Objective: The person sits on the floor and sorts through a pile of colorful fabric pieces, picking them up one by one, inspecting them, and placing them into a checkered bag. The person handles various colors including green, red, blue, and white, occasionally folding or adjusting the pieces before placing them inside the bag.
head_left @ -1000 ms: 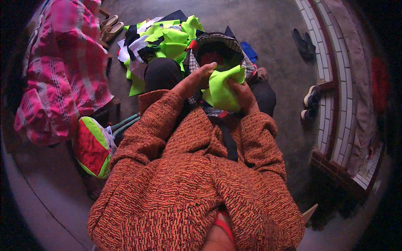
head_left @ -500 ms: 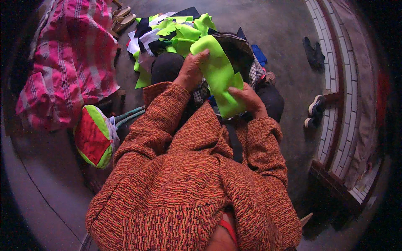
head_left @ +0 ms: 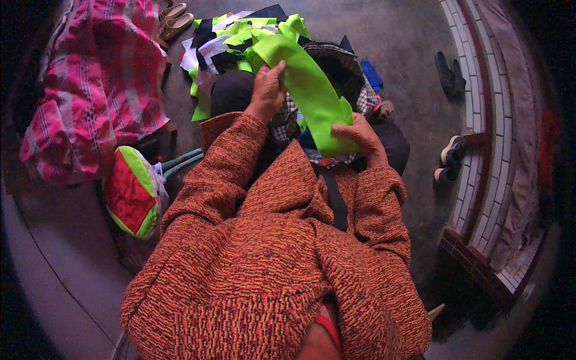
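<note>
Both my hands hold one strip of bright green cloth (head_left: 309,90), stretched out above my lap. My left hand (head_left: 267,91) grips its far upper end. My right hand (head_left: 359,137) pinches its near lower end, close to my knee. My sleeves are orange-red knit. Under the strip lies a checked cloth (head_left: 354,78) over a dark bundle. Beyond my hands is a heap of green, white and black fabric scraps (head_left: 219,42) on the floor.
A pink plaid cloth (head_left: 96,90) lies spread at the left. A red and green fabric ball-shaped bag (head_left: 132,192) sits by my left elbow. Sandals (head_left: 177,17) rest at the top, dark shoes (head_left: 449,72) and a sneaker (head_left: 449,157) near the tiled step (head_left: 480,150) on the right.
The green cloth was bunched in both hands; now it is pulled out into a long strip, with my left hand moved up and away and my right hand staying low.
</note>
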Motion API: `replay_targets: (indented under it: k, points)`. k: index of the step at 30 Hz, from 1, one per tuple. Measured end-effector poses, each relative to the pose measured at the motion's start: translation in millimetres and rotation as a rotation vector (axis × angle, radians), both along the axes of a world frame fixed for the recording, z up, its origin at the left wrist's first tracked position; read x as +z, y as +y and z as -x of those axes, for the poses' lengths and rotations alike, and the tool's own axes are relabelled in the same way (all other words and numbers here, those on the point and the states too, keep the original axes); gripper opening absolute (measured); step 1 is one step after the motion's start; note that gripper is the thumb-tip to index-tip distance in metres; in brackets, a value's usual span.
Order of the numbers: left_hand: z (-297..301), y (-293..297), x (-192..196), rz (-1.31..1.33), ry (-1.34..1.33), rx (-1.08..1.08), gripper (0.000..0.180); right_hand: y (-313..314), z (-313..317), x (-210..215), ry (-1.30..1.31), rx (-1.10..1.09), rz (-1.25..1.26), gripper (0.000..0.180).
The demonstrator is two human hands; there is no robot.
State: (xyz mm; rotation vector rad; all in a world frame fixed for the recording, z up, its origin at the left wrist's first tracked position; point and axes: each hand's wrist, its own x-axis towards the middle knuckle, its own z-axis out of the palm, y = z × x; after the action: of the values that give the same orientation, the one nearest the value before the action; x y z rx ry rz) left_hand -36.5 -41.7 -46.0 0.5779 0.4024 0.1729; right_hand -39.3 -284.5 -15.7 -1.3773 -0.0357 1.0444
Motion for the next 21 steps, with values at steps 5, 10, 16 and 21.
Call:
replay_targets:
  k: [5, 10, 16, 21]
  points:
    - [1.1, 0.2, 9.8, -0.008, -0.008, -0.067, 0.024, -9.1, -4.4, -33.7, -0.096, -0.045, 0.215, 0.034]
    - [9.1, -5.2, 28.2, -0.290, -0.170, -0.541, 0.019, -16.9, -11.9, -50.7, -0.095, -0.469, 0.183, 0.033]
    - [10.6, -18.1, 35.7, -0.229, -0.342, -0.958, 0.022, -11.2, -13.3, -41.2, 0.182, -0.760, -0.195, 0.040]
    - [11.3, -25.2, 26.4, -0.385, -0.258, -1.015, 0.022, -14.0, -10.3, -35.5, 0.216, -0.736, -0.180, 0.038]
